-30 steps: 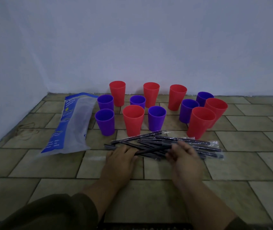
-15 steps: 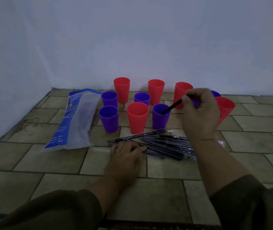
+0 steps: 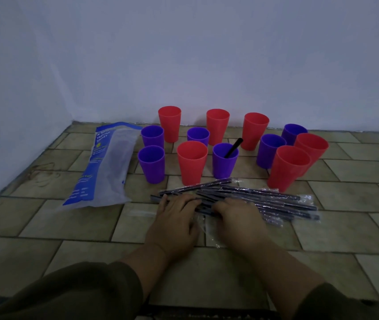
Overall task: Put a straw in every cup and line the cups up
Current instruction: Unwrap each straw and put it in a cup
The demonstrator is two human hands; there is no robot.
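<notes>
Several red and purple cups stand scattered on the tiled floor, among them a red cup [image 3: 192, 165] at front centre and a red cup [image 3: 287, 168] at front right. One black straw [image 3: 233, 147] leans in the purple cup [image 3: 224, 166] between them. A pile of wrapped black straws [image 3: 267, 199] lies in front of the cups. My left hand [image 3: 174, 220] rests flat on the pile's left end with its fingers stretched out. My right hand [image 3: 239, 218] lies on the pile beside it, fingers bent down over the straws and their tips hidden.
A blue and clear plastic bag [image 3: 107, 165] lies left of the cups. Empty clear wrappers [image 3: 204, 227] lie between and under my hands. The wall [image 3: 183, 65] rises close behind the cups and along the left side.
My right hand has let go of the black straw, which now leans in the front purple cup, and has come back down to the pile. My left hand stayed on the straws.
</notes>
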